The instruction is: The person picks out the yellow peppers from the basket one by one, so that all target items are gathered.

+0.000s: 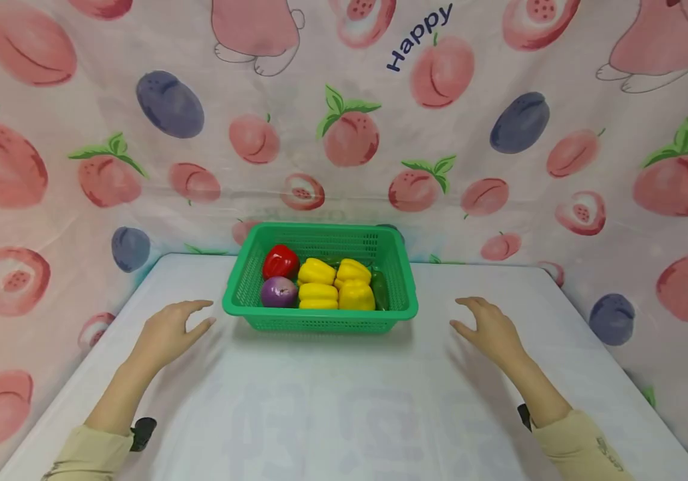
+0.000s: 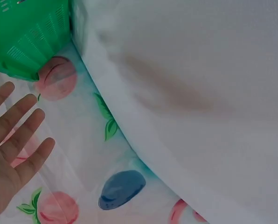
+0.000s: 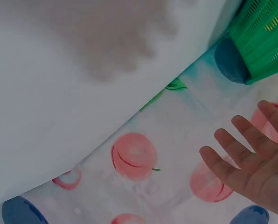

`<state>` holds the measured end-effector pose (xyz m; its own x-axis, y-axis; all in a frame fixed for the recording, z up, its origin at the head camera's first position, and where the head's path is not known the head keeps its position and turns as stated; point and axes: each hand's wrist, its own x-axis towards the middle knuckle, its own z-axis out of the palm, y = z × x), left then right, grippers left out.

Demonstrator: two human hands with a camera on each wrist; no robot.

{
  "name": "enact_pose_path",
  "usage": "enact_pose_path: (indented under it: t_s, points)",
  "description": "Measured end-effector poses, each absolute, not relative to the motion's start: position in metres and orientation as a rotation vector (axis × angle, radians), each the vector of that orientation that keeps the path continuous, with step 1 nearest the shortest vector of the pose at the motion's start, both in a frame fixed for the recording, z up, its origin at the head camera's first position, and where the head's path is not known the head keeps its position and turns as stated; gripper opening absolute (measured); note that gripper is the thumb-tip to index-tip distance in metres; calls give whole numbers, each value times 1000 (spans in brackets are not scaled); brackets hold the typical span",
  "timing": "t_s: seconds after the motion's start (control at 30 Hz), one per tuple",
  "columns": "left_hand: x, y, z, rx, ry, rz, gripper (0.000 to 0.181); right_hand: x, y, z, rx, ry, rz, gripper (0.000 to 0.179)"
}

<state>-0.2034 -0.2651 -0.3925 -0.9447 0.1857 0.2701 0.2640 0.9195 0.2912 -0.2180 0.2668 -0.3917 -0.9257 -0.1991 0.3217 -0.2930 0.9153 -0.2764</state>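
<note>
A green plastic basket [image 1: 320, 314] stands at the table's far side, between both hands. Inside lie a red bell pepper [image 1: 280, 262], a round purple vegetable [image 1: 278, 292], several yellow bell peppers [image 1: 357, 295] and a long dark green vegetable [image 1: 380, 290] at the right end. My left hand [image 1: 166, 334] hovers left of the basket, apart from it, holding nothing. To the right, my right hand [image 1: 493, 332] is likewise raised over the table with nothing in it. Both wrist views show the fingers spread and fairly straight, with the basket's side [image 2: 34, 39] beyond the left ones.
A white cloth covers the table [image 1: 332, 407], and hand shadows fall on it. Behind and on both sides hangs a curtain [image 1: 344, 73] printed with peaches and plums; the basket stands close to its back part. A dark band [image 1: 142, 434] sits at the left wrist.
</note>
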Motion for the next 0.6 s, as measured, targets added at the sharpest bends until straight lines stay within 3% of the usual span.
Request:
enact_pose_path:
  t_s: [0.6]
  points:
    - [-216, -247, -390, -175, -2629, -653, 37, -216, 241, -386, 321, -2575, 627, 30]
